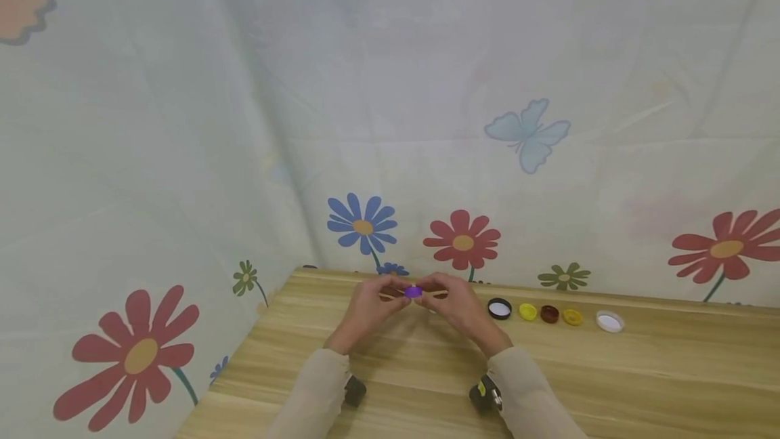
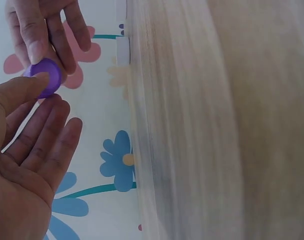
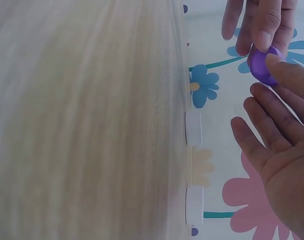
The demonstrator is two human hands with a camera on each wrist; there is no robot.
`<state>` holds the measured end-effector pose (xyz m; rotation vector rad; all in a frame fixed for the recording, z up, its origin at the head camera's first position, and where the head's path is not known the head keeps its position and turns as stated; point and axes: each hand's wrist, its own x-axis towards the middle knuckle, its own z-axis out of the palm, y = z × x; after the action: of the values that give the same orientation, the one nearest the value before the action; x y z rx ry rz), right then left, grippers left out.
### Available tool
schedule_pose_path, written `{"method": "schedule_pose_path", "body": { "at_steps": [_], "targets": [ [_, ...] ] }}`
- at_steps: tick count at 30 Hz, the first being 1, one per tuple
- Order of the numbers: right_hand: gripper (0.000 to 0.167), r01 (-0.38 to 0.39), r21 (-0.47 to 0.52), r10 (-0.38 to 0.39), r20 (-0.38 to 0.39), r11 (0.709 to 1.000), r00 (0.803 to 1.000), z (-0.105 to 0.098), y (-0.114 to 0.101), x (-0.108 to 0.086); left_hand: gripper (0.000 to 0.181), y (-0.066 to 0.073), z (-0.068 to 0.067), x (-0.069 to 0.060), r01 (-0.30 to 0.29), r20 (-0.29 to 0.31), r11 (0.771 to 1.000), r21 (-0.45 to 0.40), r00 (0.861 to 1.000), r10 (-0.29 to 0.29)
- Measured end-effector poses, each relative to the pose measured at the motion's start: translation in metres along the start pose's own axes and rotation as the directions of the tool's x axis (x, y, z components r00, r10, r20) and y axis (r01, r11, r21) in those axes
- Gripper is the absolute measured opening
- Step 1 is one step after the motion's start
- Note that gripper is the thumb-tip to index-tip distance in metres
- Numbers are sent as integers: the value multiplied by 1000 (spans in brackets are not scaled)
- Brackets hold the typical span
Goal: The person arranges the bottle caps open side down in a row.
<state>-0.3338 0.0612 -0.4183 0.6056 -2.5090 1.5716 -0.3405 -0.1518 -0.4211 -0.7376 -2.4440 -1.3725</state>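
A small round purple cap (image 1: 413,292) is held up above the wooden table, between the fingertips of both hands. My left hand (image 1: 370,305) pinches it from the left, the thumb lying across its flat face in the left wrist view. From the other side my right hand (image 1: 456,302) pinches the same cap, its thumb also on the cap (image 3: 262,65) in the right wrist view. The other fingers of both hands stay spread and hold nothing. Fingers cover part of the cap's rim.
Right of the hands, a row of caps lies on the table (image 1: 670,371): black-rimmed (image 1: 500,309), yellow (image 1: 527,311), dark red (image 1: 550,314), orange-yellow (image 1: 573,317) and white (image 1: 610,322). White pieces (image 3: 194,128) stand by the table's edge. A flowered cloth (image 1: 414,87) hangs behind.
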Motion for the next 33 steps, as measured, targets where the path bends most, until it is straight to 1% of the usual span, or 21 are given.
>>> {"method": "schedule_pose_path", "body": {
  "at_steps": [2, 9, 12, 14, 21, 28, 33],
  "targets": [
    [23, 3, 2, -3, -2, 1000, 1000, 0, 1, 0, 18, 0, 0, 0, 4, 0, 1000, -3, 1000, -4],
    [20, 16, 6, -16, -3, 1000, 1000, -1, 2, -2, 16, 1, 0, 0, -11, 8, 1000, -15, 1000, 11],
    [19, 13, 17, -13, -1, 1000, 1000, -1, 2, -2, 16, 1, 0, 0, -4, 11, 1000, -18, 1000, 4],
    [19, 9, 23, -9, -2, 1000, 1000, -1, 1, -2, 18, 2, 0, 0, -1, 13, 1000, -14, 1000, 2],
    [19, -13, 38, 14, -17, 999, 1000, 0, 0, -3, 30, 3, -1, 0, -21, 25, 1000, 7, 999, 21],
    [25, -26, 65, 27, -26, 998, 999, 1, 0, -4, 37, 5, -2, -1, -60, 53, 998, 14, 997, 60],
    [24, -24, 61, 25, -17, 998, 1000, -1, -2, -6, 37, 4, -1, 0, -51, 44, 998, 22, 998, 50]
  ]
}}
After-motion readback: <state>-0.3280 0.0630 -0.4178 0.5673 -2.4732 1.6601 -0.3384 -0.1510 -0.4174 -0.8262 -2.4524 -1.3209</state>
